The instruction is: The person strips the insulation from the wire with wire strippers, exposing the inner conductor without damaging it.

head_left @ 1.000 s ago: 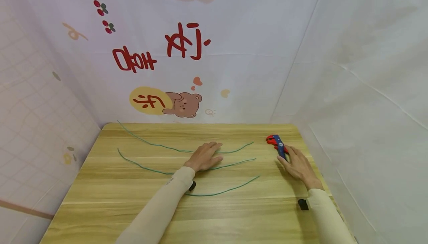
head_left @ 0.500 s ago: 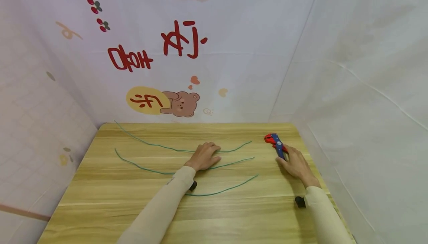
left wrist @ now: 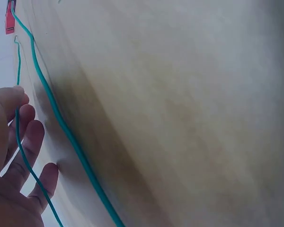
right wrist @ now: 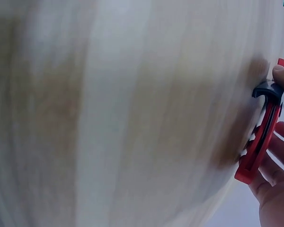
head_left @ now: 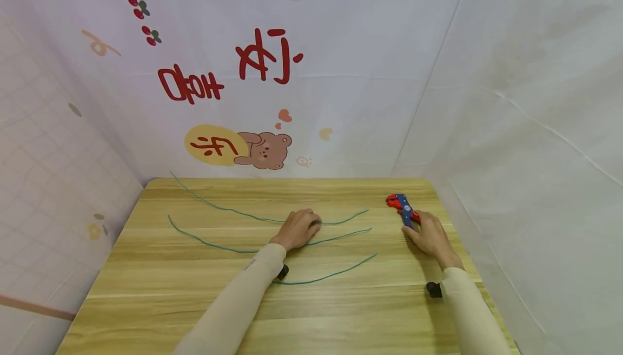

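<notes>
My left hand (head_left: pixel 296 230) pinches the farthest of three thin green wires (head_left: pixel 216 208) between thumb and forefinger, near the wire's right part. In the left wrist view this wire (left wrist: pixel 23 157) runs through the pinch and across the palm, while another green wire (left wrist: pixel 62 122) lies on the table beside the fingers. At the right, my right hand (head_left: pixel 433 236) grips the handles of a red and blue wire stripper (head_left: pixel 406 209), its head pointing away from me. The right wrist view shows the thumb on the blue handle and fingers behind the red handle (right wrist: pixel 256 156).
The middle wire (head_left: pixel 206 243) passes under the left wrist. A third wire (head_left: pixel 323 278) lies nearer me, partly hidden by the left sleeve (head_left: pixel 233 293). White printed cloth walls (head_left: pixel 350 100) stand behind and at both sides of the wooden table (head_left: pixel 340 322).
The fingers of my left hand have curled in from lying spread and taken hold of the far wire, which has shifted slightly. My right hand stays at the wire stripper.
</notes>
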Demonstrator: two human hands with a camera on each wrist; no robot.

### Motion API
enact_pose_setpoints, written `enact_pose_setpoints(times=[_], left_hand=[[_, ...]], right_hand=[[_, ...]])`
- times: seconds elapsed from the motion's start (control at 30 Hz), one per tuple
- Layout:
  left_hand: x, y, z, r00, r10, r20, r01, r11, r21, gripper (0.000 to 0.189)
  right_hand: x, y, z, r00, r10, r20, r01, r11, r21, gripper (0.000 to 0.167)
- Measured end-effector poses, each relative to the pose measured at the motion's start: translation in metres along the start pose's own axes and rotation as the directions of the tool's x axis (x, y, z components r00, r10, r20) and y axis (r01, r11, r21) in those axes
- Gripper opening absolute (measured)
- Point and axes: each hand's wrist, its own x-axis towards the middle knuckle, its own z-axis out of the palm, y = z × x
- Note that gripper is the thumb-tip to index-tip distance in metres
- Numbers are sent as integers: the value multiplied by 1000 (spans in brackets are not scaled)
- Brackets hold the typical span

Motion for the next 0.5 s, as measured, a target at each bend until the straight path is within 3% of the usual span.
enact_pose_setpoints(times=[0.23, 0.5], left_hand=[[-1, -4, 2, 999, 30, -21, -30, 1000, -1, 18], [-3, 0, -4, 994, 83, -70, -93, 984, -154, 19]], right_hand=[[2, -4, -1, 999, 39, 37, -40, 999, 12, 76], [1, -6, -2, 990, 111, 91, -113, 993, 26, 84]])
